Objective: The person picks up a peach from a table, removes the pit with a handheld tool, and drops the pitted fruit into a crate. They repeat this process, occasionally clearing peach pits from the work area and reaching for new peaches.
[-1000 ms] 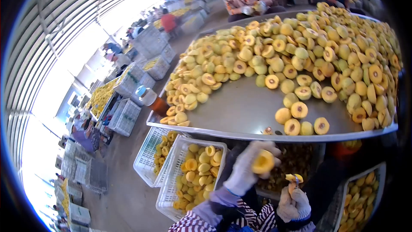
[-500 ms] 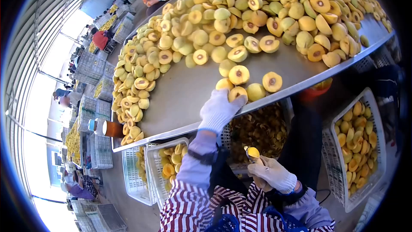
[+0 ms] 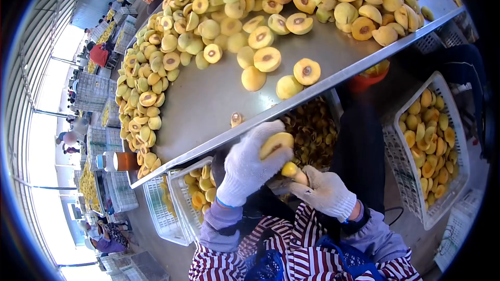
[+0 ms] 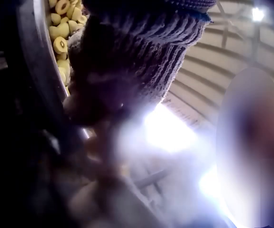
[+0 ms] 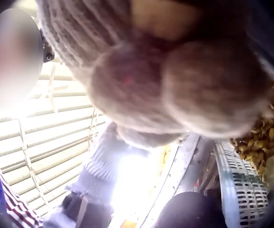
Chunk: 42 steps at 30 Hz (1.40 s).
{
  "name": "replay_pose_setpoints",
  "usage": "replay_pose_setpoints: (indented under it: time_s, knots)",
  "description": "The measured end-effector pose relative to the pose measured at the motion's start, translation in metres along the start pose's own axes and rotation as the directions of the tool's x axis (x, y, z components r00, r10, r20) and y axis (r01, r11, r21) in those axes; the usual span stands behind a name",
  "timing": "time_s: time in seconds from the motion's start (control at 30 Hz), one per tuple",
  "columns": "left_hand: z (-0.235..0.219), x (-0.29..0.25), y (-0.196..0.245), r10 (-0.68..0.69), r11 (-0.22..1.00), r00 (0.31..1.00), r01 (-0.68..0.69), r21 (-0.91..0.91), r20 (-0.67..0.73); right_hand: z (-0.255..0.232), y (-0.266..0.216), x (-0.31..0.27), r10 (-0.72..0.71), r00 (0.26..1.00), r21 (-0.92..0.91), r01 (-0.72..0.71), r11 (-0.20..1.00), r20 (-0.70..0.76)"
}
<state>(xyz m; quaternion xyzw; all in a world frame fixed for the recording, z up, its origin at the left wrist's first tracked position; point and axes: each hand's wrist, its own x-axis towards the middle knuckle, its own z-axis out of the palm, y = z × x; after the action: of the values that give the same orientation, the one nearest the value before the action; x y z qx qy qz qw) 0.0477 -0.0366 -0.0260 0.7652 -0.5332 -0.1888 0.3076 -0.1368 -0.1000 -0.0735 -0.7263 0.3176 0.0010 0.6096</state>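
In the head view, my gloved left hand (image 3: 250, 164) grips a yellow peach half (image 3: 276, 145) between thumb and fingers, just past the tray's near edge. Close beside it, my gloved right hand (image 3: 325, 192) holds a short pitting tool, mostly hidden by the fingers. A bit of yellow flesh (image 3: 289, 169) shows at the tool's end, right by the peach half. The right wrist view has the curled glove fingers (image 5: 132, 90) up close. Dark and blurred, the left wrist view shows mainly the knitted glove cuff (image 4: 141, 42).
A metal tray (image 3: 203, 104) bears heaped peach halves (image 3: 229, 10), several loose ones, and a pit (image 3: 237, 119). Below lies a crate of dark scraps (image 3: 315, 130). White crates of peach halves stand at left (image 3: 179, 190) and right (image 3: 388, 143). A bottle (image 3: 125, 161) stands by the tray's left corner.
The left hand first moved from over the scraps to the peaches at the tray edge, its earlier half gone. Now it has drawn back with another half, beside the right hand's tool. The head view has turned.
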Motion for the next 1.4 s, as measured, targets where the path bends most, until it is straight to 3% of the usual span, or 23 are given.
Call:
replay_pose_setpoints:
  time_s: [0.07, 0.1, 0.2, 0.23, 0.3, 0.33, 0.37, 0.4, 0.47, 0.5, 0.53, 0.57, 0.6, 0.67, 0.7, 0.8, 0.93, 1.07, 1.2, 1.3, 1.37, 1.4]
  knots:
    - [0.008, -0.012, -0.016, -0.349, 0.925, 0.928, 0.318, -0.210, -0.131, 0.000, -0.003, -0.005, 0.024, 0.999, 0.001, -0.024, 1.000, -0.044]
    - [0.005, -0.015, -0.021, -0.503, 0.801, 0.862, 0.436, -0.410, -0.065, -0.002, -0.007, -0.006, 0.014, 0.999, 0.050, -0.012, 0.999, -0.039]
    - [0.012, -0.028, -0.002, -0.482, 0.628, 0.875, 0.303, -0.717, -0.053, 0.003, -0.007, -0.005, -0.019, 0.998, 0.019, 0.021, 1.000, -0.056]
    - [0.018, -0.030, -0.006, -0.393, 0.690, 0.905, 0.171, -0.703, -0.165, 0.003, -0.007, -0.004, -0.023, 0.999, -0.019, 0.022, 1.000, -0.049]
    - [0.030, -0.030, -0.002, -0.161, 0.920, 0.932, 0.022, -0.391, -0.325, 0.006, -0.005, -0.005, -0.023, 0.999, -0.091, 0.020, 0.996, -0.027]
    - [0.032, -0.028, 0.000, -0.025, 0.978, 0.929, -0.055, -0.204, -0.370, 0.006, -0.005, -0.005, -0.009, 1.000, -0.112, 0.006, 0.994, -0.026]
    - [0.028, -0.023, 0.005, 0.204, 0.976, 0.920, -0.164, 0.142, -0.335, 0.006, -0.006, -0.005, 0.004, 1.000, -0.132, -0.008, 0.991, -0.027]
    - [0.029, -0.023, 0.005, 0.189, 0.963, 0.943, -0.124, 0.238, -0.274, 0.006, -0.007, -0.004, 0.018, 0.999, -0.152, -0.022, 0.988, -0.030]
    - [0.035, -0.022, 0.006, 0.190, 0.943, 0.938, -0.092, 0.320, -0.288, 0.006, -0.004, -0.004, 0.018, 0.999, -0.150, -0.024, 0.988, -0.039]
    - [0.037, -0.022, 0.003, 0.005, 0.999, 0.951, 0.010, 0.048, -0.308, 0.006, -0.002, -0.004, 0.019, 0.999, -0.149, -0.025, 0.989, -0.042]
    - [0.038, -0.024, 0.000, -0.181, 0.967, 0.944, 0.119, -0.226, -0.277, 0.006, -0.001, -0.005, 0.007, 0.999, -0.089, -0.010, 0.996, -0.039]
    - [0.038, -0.025, -0.002, -0.349, 0.851, 0.916, 0.221, -0.477, -0.197, 0.006, -0.001, -0.005, -0.007, 0.999, -0.027, 0.006, 1.000, -0.038]
    - [0.036, -0.026, -0.002, -0.392, 0.707, 0.914, 0.229, -0.669, -0.101, 0.006, -0.001, -0.006, -0.021, 0.999, 0.035, 0.022, 0.999, -0.037]
    - [0.033, -0.025, -0.001, -0.407, 0.304, 0.907, 0.241, -0.922, 0.103, 0.004, -0.005, -0.008, -0.010, 0.999, 0.146, 0.015, 0.989, -0.034]
    - [0.041, -0.028, -0.009, -0.346, 0.466, 0.938, 0.202, -0.861, 0.033, 0.004, -0.007, -0.008, -0.004, 0.999, 0.202, 0.010, 0.979, -0.033]
    - [0.044, -0.031, 0.005, -0.380, 0.432, 0.920, 0.266, -0.862, 0.094, 0.003, -0.006, -0.007, 0.021, 1.000, 0.189, -0.021, 0.982, -0.001]
    - [0.053, -0.033, 0.013, -0.388, 0.434, 0.920, 0.234, -0.870, 0.054, 0.005, -0.002, -0.008, -0.005, 1.000, 0.198, 0.005, 0.980, 0.001]
    - [0.058, -0.031, 0.040, -0.476, 0.294, 0.880, 0.158, -0.943, -0.001, 0.004, -0.003, -0.009, -0.004, 0.998, 0.239, -0.010, 0.971, 0.059]
    - [0.052, -0.028, 0.028, -0.360, 0.556, 0.933, 0.231, -0.798, 0.019, 0.004, -0.008, -0.010, -0.013, 0.982, 0.425, -0.071, 0.902, 0.190]
    - [0.045, -0.025, 0.020, -0.240, 0.712, 0.968, 0.226, -0.665, 0.071, -0.013, -0.010, -0.011, 0.073, 0.851, 0.560, -0.404, 0.723, 0.520]
    - [0.045, -0.027, 0.021, -0.205, 0.795, 0.978, 0.188, -0.577, 0.036, -0.014, -0.011, -0.012, 0.039, 0.856, 0.610, -0.398, 0.685, 0.515]
    - [0.045, -0.026, 0.025, -0.242, 0.736, 0.970, 0.209, -0.644, 0.039, -0.015, -0.011, -0.012, 0.022, 0.859, 0.634, -0.394, 0.666, 0.511]
